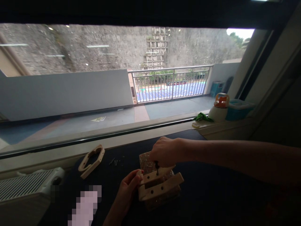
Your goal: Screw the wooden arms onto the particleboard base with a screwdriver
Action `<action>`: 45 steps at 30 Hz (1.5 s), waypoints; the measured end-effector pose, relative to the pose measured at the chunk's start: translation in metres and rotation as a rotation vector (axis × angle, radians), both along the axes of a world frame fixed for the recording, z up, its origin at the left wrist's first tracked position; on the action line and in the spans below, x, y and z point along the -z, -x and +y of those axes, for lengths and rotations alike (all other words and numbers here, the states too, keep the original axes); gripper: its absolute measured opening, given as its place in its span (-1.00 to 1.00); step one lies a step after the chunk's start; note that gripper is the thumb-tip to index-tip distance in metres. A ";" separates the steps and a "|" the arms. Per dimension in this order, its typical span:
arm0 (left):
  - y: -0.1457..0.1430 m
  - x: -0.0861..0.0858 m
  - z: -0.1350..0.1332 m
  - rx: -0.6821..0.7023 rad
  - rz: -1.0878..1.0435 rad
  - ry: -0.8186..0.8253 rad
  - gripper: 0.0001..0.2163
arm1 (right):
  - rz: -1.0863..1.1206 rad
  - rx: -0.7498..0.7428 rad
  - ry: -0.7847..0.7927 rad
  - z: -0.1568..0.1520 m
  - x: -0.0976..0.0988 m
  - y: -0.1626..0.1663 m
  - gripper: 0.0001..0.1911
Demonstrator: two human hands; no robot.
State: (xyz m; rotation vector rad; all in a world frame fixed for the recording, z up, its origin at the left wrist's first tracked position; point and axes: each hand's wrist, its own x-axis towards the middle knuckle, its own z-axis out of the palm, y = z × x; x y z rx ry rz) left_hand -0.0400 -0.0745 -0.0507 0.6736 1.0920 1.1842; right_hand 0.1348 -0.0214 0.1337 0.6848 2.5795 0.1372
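Note:
My right hand (164, 152) is closed in a fist round a small dark tool (156, 166) whose tip points down onto a pale wooden piece (160, 185). That piece lies on a speckled block (147, 161) on the dark table top (211, 194). My left hand (128, 188) grips the left end of the wooden piece, fingers curled on it. A second wooden frame piece (91, 160) lies apart to the left, and a few small screws or nails (115, 161) lie between it and the block.
A wide window with a sill (141, 133) runs behind the table. On the sill at right stand a white and orange container (219, 108), a teal box (240, 110) and a green cloth (202, 117). A radiator (25, 185) sits at lower left.

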 end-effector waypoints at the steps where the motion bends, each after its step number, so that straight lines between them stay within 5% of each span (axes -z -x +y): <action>1: 0.000 0.000 0.000 0.002 0.002 0.005 -0.56 | -0.008 -0.008 0.006 0.000 0.000 0.000 -0.80; 16: 0.003 0.007 0.001 0.031 -0.001 -0.017 -0.60 | 0.028 0.078 0.029 0.002 0.006 -0.001 -0.66; 26: 0.001 0.003 0.001 0.030 0.023 0.027 -0.60 | 0.007 -0.032 0.069 0.001 -0.002 0.000 -0.77; 38: 0.002 0.005 0.002 0.002 -0.043 0.040 -0.62 | 0.036 0.111 0.019 0.003 0.006 -0.009 -0.63; 45: -0.001 0.001 0.001 0.008 -0.044 0.039 -0.61 | 0.000 -0.088 0.035 -0.001 0.000 -0.001 -0.80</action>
